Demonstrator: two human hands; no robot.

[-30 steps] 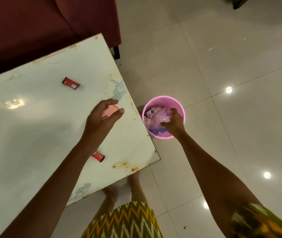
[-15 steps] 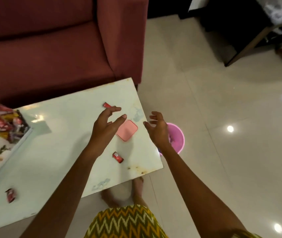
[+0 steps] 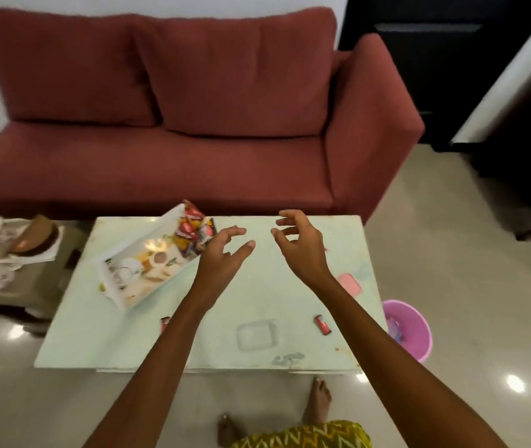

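Note:
My left hand (image 3: 222, 257) and my right hand (image 3: 299, 244) hover side by side above the pale green table (image 3: 257, 302), fingers loosely spread, both empty. A white tray (image 3: 134, 270) with several sweet wrappers (image 3: 193, 231) piled at its far end lies left of my left hand. Two red wrappers lie on the table: one (image 3: 322, 324) near the right front, another (image 3: 164, 323) partly hidden by my left forearm. A pink flat lid (image 3: 349, 282) lies beside my right forearm. A clear container (image 3: 256, 334) sits near the front edge.
A pink bin (image 3: 409, 328) with wrappers inside stands on the floor at the table's right. A red sofa (image 3: 193, 124) runs behind the table. A low side table (image 3: 15, 270) with dishes is at the left. My bare feet (image 3: 317, 399) are on the tiled floor.
My right hand left the pink bin and rose over the table. Both hands moved forward to the table's middle. The view lifted, bringing the sofa and tray into sight.

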